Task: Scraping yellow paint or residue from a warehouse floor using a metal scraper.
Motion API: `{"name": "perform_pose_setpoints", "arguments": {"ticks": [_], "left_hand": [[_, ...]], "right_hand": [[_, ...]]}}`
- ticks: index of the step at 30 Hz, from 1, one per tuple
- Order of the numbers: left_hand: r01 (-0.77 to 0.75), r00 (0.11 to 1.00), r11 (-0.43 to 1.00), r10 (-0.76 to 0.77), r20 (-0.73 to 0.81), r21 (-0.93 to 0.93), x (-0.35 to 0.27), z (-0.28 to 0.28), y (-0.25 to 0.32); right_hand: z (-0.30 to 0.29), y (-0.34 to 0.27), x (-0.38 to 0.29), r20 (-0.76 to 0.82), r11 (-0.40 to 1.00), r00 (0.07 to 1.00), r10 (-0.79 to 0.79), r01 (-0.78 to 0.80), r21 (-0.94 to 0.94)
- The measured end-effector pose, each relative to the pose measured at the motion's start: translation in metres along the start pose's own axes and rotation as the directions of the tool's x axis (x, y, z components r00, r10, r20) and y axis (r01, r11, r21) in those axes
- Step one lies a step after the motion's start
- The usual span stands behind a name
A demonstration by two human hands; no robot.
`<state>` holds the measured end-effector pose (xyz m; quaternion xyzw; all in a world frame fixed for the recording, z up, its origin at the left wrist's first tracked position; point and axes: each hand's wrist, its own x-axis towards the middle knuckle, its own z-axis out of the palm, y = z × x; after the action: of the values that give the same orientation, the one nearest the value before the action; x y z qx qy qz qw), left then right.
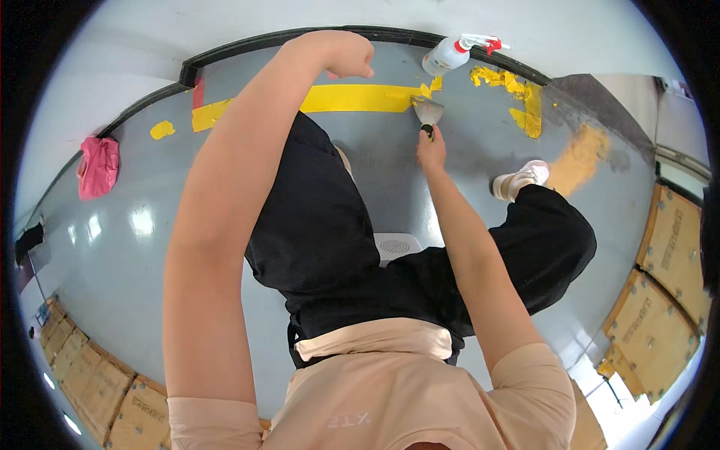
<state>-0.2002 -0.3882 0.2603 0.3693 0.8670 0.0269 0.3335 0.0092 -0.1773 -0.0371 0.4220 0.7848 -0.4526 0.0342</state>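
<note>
My right hand [432, 151] grips the dark handle of a putty knife [430, 111]. Its wide metal blade is at the right end of a yellow floor tape strip [360, 98], where loose yellow scraps [426, 90] stick up. My left hand [354, 55] hangs above the strip near the wall base, its fingers curled in. Its palm is hidden, and I see nothing held in it. My left forearm covers part of the tape line. Just beyond the blade, a white spray bottle [444, 57] with a red-and-white trigger head stands against the black baseboard [410, 37].
Crumpled yellow tape pieces [495, 77] lie right of the bottle, near another taped corner [533, 109]. A tan patch [582, 154] marks the floor by my right shoe [520, 179]. A pink cloth or bag [98, 167] is at left. Wooden crates [647, 326] stand at right.
</note>
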Motion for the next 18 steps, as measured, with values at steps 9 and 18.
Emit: {"name": "perform_pose_setpoints", "arguments": {"ticks": [9,18], "left_hand": [[0.005,1.0,1.0,-0.004,-0.014,0.028,0.001,-0.003,-0.004],[-0.017,1.0,1.0,0.017,-0.004,-0.011,-0.002,-0.002,0.004]], "right_hand": [[-0.017,-0.016,0.05,0.014,0.993,0.996,0.087,-0.088,0.084],[0.004,0.022,0.048,-0.128,0.998,0.991,0.033,-0.026,0.056]]}}
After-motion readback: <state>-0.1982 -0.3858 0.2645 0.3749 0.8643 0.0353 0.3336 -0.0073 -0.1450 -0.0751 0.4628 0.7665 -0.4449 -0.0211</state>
